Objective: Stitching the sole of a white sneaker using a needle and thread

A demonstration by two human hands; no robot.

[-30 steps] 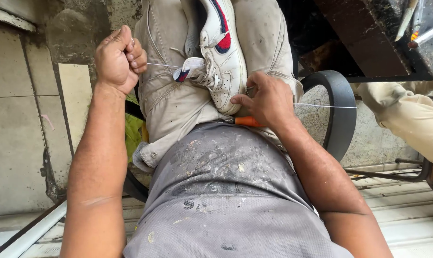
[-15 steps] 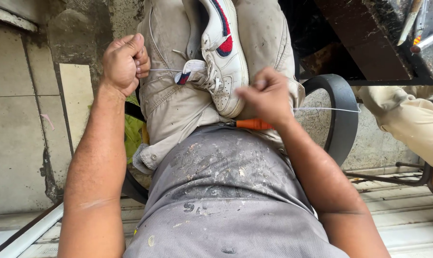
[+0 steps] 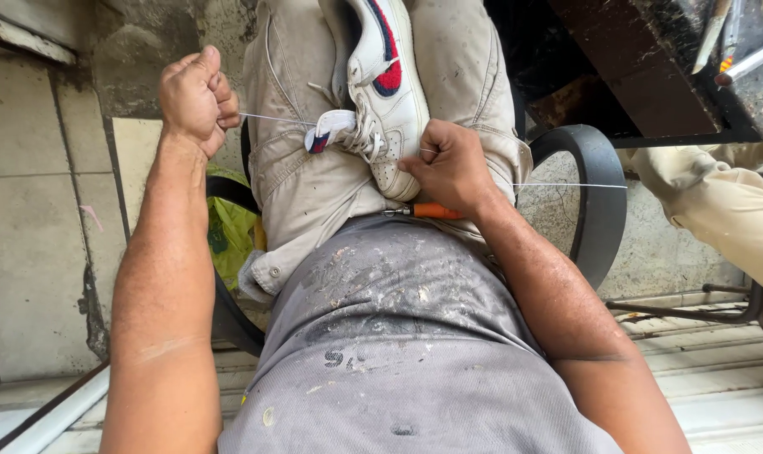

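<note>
A white sneaker [image 3: 387, 101] with red and navy trim rests on my lap between my beige-trousered thighs. My left hand [image 3: 195, 97] is a closed fist out to the left, gripping a thin white thread [image 3: 272, 118] that runs taut to the sneaker's side. Fingers pinched, my right hand [image 3: 451, 164] presses on the sneaker's toe end, and a second stretch of thread [image 3: 566, 185] leads from it to the right. An orange-handled awl [image 3: 436, 210] lies just under that hand, against my stained grey shirt [image 3: 398, 336].
A black tyre-like ring [image 3: 596, 202] stands behind my right arm. Another person's beige-clad limb [image 3: 718, 210] is at the right edge. A dark workbench [image 3: 651, 76] sits at top right, a green bag [image 3: 230, 235] under my left arm, and a tiled wall [image 3: 37, 210] on the left.
My left fist has drawn a little further left, tightening the thread. My right hand has settled slightly lower on the toe end of the sneaker.
</note>
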